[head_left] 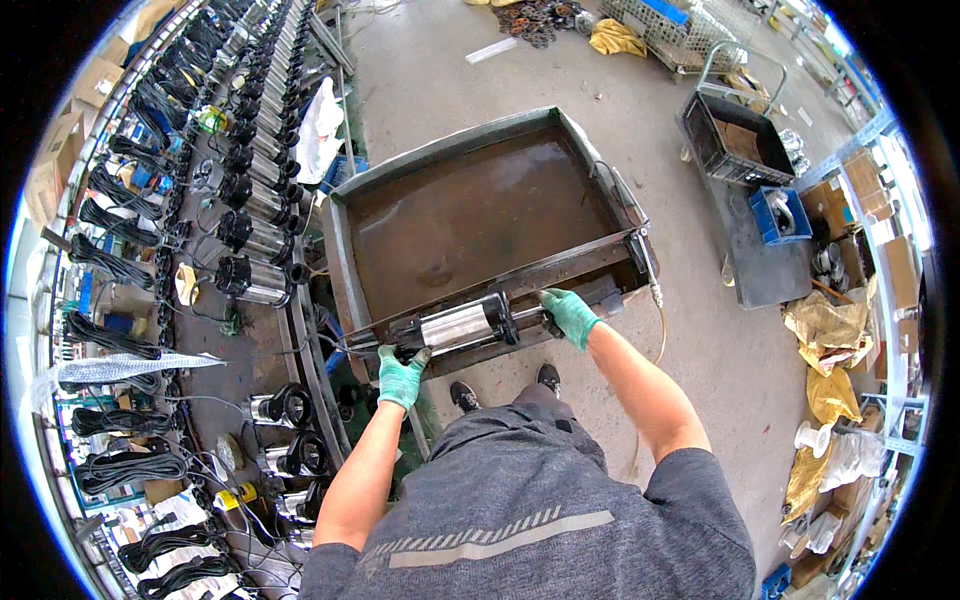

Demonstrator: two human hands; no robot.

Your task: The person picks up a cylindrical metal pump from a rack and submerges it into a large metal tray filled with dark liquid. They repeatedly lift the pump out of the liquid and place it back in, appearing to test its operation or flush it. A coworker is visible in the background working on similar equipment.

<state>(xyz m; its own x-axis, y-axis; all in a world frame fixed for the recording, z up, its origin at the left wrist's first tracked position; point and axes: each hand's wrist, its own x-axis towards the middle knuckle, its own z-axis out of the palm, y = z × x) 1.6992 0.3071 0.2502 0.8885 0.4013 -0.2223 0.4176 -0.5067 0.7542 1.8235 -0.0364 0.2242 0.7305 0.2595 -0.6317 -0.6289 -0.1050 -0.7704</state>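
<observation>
A long cylindrical unit with a bright silver metal barrel and black ends [455, 326] lies along a dark metal ledge [500, 348] on the near side of a shallow rectangular grey metal tank [342, 262], outside the murky brown liquid [470, 210]. The left hand, in a green knitted glove [402, 378], clasps the unit's left black end, thumb and fingers set apart around it; the right hand, in a matching green glove [570, 315], reaches over the slim rod end, though its underside is hidden — whether the fingers close fully cannot be told. The step in hand appears to be steadying or positioning the unit from both ends; any further move would call for even support, with the exposed rod kept clear of the tank's rim. By count: one unit between two gloved hands, one tank, one thin yellowish hose [664, 335] at the tank's right, and two black shoes [464, 396] below the ledge. At right, one flat grey trolley [775, 280] carries one black plastic crate [735, 170] and one small blue plastic bin [765, 222]. At left, similar silver-and-black cylinders [262, 240] and coiled black cables [110, 262] form long rows — too many, and too overlapped, to count reliably.
</observation>
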